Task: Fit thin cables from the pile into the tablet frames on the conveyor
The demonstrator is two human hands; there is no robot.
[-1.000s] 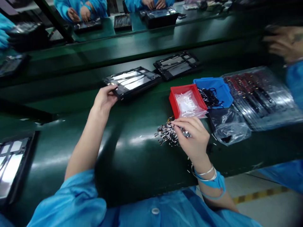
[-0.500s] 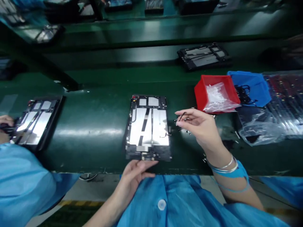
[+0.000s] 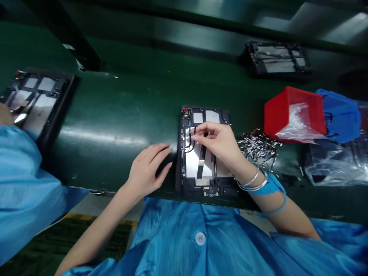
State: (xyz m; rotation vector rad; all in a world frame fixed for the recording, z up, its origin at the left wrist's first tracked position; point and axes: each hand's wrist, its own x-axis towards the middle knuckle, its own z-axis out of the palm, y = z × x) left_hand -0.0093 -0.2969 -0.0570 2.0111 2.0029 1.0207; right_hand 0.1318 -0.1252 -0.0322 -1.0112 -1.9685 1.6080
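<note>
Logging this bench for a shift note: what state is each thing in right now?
Tablet chassis: back open, lying flat at the belt edge.
Right hand: fingers pinched over its cables.
Left hand: flat, open, beside it.
Red bin: tipped, bag inside.
Small metal parts: loose pile.

1. Electronics assembly line: long dark-green bench [image 3: 115,115], opened tablet chassis [image 3: 202,153] spaced along it.
2. Red parts bin [image 3: 287,111], blue bin [image 3: 342,115], loose pile of small connectors [image 3: 258,143].
3. Blue antistatic smocks [image 3: 201,245]; neighbouring worker's sleeve [image 3: 20,191].
</note>
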